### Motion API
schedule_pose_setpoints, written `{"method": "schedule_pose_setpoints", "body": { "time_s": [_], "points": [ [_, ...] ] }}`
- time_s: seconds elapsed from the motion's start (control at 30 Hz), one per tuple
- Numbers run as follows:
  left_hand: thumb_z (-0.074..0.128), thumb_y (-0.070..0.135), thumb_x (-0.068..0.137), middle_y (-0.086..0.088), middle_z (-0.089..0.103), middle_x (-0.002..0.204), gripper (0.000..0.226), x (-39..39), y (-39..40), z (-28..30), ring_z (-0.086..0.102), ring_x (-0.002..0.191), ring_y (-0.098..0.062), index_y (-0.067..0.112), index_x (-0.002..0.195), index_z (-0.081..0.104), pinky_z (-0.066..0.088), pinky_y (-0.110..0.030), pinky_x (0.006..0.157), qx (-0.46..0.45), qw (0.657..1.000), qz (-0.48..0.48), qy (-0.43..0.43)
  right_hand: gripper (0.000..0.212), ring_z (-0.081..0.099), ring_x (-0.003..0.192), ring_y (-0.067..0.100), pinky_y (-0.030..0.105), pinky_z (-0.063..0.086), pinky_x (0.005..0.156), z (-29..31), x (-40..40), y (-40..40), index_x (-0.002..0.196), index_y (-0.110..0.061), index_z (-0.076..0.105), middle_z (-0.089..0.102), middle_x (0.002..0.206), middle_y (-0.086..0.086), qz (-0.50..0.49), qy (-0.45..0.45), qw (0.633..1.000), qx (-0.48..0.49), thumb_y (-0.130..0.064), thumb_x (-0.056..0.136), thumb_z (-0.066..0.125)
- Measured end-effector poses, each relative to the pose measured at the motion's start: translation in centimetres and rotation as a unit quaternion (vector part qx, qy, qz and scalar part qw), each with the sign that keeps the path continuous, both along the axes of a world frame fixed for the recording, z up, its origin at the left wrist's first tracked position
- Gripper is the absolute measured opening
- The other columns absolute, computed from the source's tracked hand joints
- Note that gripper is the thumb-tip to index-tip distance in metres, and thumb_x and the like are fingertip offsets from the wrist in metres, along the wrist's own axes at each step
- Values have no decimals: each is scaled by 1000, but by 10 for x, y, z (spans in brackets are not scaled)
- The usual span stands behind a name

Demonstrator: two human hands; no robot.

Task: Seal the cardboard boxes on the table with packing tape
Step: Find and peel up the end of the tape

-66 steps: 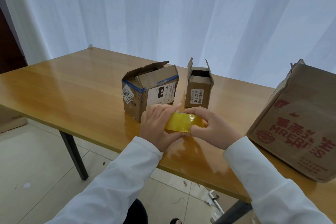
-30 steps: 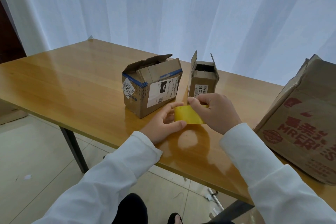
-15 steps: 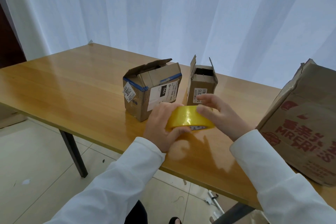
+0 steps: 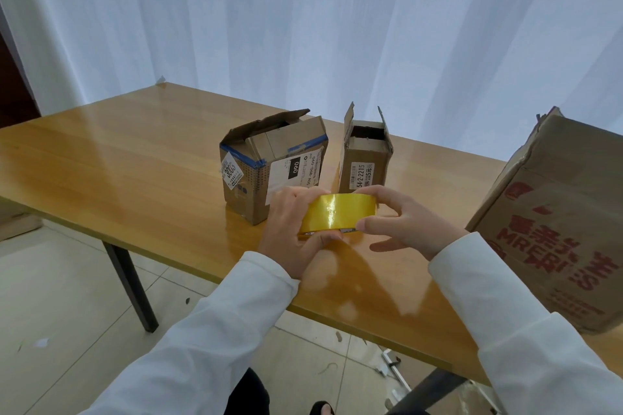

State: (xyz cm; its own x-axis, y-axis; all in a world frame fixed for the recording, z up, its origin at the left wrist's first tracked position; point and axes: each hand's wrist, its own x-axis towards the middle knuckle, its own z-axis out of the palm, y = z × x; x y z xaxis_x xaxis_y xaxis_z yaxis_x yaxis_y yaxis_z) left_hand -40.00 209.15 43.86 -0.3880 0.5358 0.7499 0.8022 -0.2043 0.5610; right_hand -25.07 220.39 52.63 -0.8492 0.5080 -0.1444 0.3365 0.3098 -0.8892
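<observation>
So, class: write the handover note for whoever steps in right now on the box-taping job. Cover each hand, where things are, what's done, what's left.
Left hand: gripping the yellow tape roll from its left side.
Right hand: thumb and forefinger pinching the roll's right edge, other fingers loose.
Roll is held above the table, in front of the two small boxes.
Labelled box: flaps open.
Narrow box: flaps up.
Large box: at right, seal state not visible.
Done: no new tape seen on any box.
Left: pull tape, close flaps, seal each.
</observation>
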Motion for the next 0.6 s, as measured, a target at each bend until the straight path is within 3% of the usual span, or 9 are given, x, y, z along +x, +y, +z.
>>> {"method": "schedule_pose_setpoints", "body": {
  "time_s": [0.17, 0.33, 0.43, 0.53, 0.6],
  "points": [
    [41, 75, 81, 8, 42, 114, 58, -1, 0, -1, 36, 105, -5, 33, 121, 41, 31, -21, 88, 3, 1000, 0, 1, 33, 56, 109, 23, 41, 58, 81, 0, 1, 4, 105, -41, 57, 46, 122, -4, -13, 2, 1000, -13, -19, 84, 69],
    [41, 73, 82, -3, 49, 113, 58, -1, 0, 0, 36, 105, -5, 29, 121, 43, 31, -20, 87, 6, 1000, 0, 11, 33, 57, 107, 24, 40, 58, 81, 1, -1, 3, 102, -43, 57, 47, 120, -5, -7, -2, 1000, 9, -23, 81, 72],
    [42, 73, 81, 3, 46, 113, 58, -1, 0, -1, 36, 105, -5, 30, 121, 43, 31, -20, 87, 9, 1000, -4, 5, 35, 58, 107, 24, 33, 58, 80, 1, -3, 3, 99, -45, 55, 48, 117, -5, 10, 0, 1000, 29, -33, 70, 71],
    [41, 73, 81, 9, 42, 113, 58, -1, -1, 0, 35, 105, -4, 31, 121, 42, 31, -20, 87, 10, 1000, -9, 0, 30, 58, 108, 24, 31, 58, 81, 2, -2, 5, 98, -44, 55, 50, 113, -7, 23, 14, 999, 31, -22, 82, 68],
    [41, 74, 81, 9, 41, 113, 58, 0, -1, 1, 35, 105, -4, 31, 121, 42, 31, -21, 87, 10, 1000, -9, -3, 32, 59, 106, 24, 30, 58, 80, 3, -2, 4, 98, -44, 56, 52, 112, -6, 29, 17, 999, 35, -28, 73, 67]
  ]
}}
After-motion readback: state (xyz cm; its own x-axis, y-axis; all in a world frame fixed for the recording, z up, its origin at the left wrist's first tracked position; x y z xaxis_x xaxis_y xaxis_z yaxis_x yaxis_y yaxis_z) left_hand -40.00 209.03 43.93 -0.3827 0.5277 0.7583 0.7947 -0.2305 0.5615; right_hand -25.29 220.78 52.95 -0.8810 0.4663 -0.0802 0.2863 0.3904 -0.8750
